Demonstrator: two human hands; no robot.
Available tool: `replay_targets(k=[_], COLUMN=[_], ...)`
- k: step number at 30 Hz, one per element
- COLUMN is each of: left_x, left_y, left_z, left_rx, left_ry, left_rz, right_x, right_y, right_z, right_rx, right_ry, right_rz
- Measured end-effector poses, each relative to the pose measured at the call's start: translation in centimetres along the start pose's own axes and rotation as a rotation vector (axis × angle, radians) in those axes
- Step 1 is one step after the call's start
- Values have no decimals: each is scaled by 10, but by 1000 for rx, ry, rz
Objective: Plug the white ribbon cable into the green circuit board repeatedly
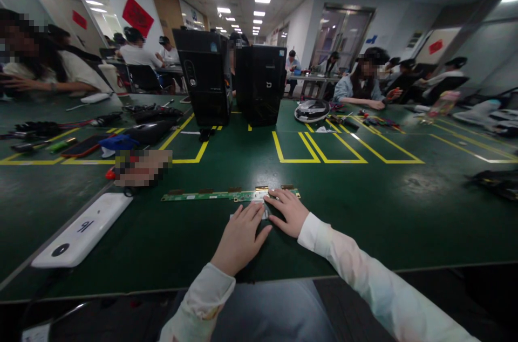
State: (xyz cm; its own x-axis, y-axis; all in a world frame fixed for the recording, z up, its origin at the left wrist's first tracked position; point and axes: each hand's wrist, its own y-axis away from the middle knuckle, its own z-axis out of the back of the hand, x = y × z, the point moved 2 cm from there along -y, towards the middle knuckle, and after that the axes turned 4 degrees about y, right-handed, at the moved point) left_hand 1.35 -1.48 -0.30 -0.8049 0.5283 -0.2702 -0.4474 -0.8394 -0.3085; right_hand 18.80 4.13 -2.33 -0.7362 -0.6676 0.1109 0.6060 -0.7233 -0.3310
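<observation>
A long narrow green circuit board [202, 196] lies flat on the green table [364, 207] in front of me. My right hand [288, 211] rests palm down at the board's right end, fingertips touching a small pale piece there. My left hand [242, 237] lies flat just below, fingers spread over a small white piece on the mat. Neither hand grips anything that I can see.
A white power strip [81, 228] lies at the near left. Two black computer towers [230, 86] stand upright at mid table. Tools, a phone and cables clutter the far left [81, 139]. A round disc [312, 110] and small parts lie far right. Other people sit around.
</observation>
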Motion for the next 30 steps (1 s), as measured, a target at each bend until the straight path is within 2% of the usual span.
replay_targets(k=[4,9,15,21,24,27,30], left_x=[10,40,72,71,71,71,71], left_y=[7,37,67,64,63,63,63], left_z=[8,21,25,24,24,24,25], left_rx=[-27,-113,-158,-145,-149,-150,-149], left_ry=[1,-37,-61,-72,-66,-58,-50], left_rz=[-31,121,236,210,218,220,229], right_x=[0,0,0,2,6,10,12], right_y=[0,0,1,2,3,1,0], right_z=[0,0,1,8,10,10,10], right_rx=[19,22,40,65,55,110,168], right_ry=[19,18,28,33,2,-39,-46], right_rz=[1,0,-10,-43,21,99,83])
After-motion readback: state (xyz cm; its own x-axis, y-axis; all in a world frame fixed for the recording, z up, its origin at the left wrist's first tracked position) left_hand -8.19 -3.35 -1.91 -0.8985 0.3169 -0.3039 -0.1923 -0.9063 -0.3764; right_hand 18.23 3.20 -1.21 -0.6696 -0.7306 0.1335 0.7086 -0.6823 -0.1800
